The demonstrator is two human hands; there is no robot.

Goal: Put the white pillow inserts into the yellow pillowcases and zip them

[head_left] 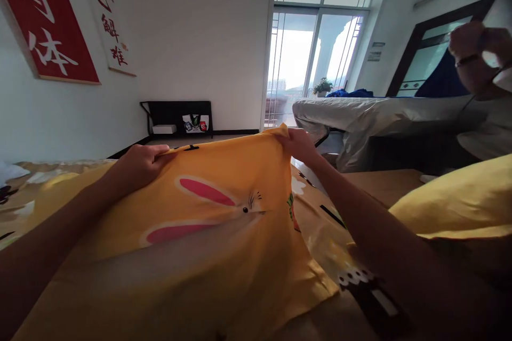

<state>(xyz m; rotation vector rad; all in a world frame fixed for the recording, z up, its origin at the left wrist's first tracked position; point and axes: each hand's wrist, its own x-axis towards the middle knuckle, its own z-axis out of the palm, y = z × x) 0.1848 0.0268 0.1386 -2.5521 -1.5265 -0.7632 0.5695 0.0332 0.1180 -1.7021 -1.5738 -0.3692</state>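
A yellow pillowcase [240, 165] printed with a white rabbit with pink ears is stretched up in front of me, its lower part spreading toward me. My left hand [138, 165] is closed on its upper edge at the left, thumb along the top. At the upper right corner, my right hand [302, 145] pinches the fabric, and a small fold stands up beside the fingers. The cloth hangs down from there to a loose corner at lower right. Patterned bedding [316, 218] lies under and beside it. Whether a pillow is inside I cannot tell.
A yellow pillow [460, 197] lies to the right. Beyond it stands a table covered with plastic sheeting [360, 112], with blue cloth [350, 94] on it. Another person's hands [470, 48] are raised at the far right near dark blue fabric. A black bench [176, 112] stands by the wall.
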